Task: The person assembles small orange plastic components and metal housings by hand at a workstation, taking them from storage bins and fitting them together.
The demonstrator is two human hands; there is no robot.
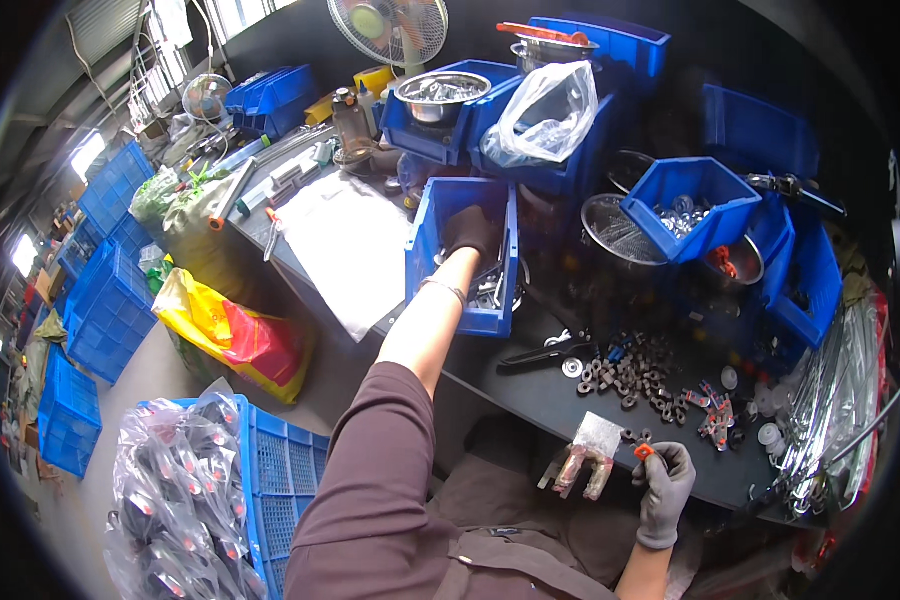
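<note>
Taking the dark worktable [530, 400] as the landmark, the right hand [663, 488] sits at its near edge, closest to the person. It wears a grey glove and its fingers are curled closed around a small orange piece [644, 451], pinched at the fingertips. Just left of that hand, at the same near edge, lie a small clear bag [600, 434] and a pair of pale wrapped parts [582, 470] whose long axes run roughly toward the person.

A little farther in on the table, up and slightly left of the right hand, lies a scatter of dark ring-shaped metal parts [635, 378], with a few red-tipped pieces [712, 412] to their right. A dark hand tool [545, 355] lies left of the rings, its long axis running left to right.

Farther still, at the table's left side, the left arm stretches straight away from the person, and the left hand [470, 228], in a dark glove, reaches down into an open blue bin [422, 240]. The bin's long axis follows the forearm, and metal parts [490, 290] show on its floor. Whether the fingers have closed on anything I cannot tell, since they are turned away. The right hand is much nearer to the rings; the left alone reaches the bin.
</note>
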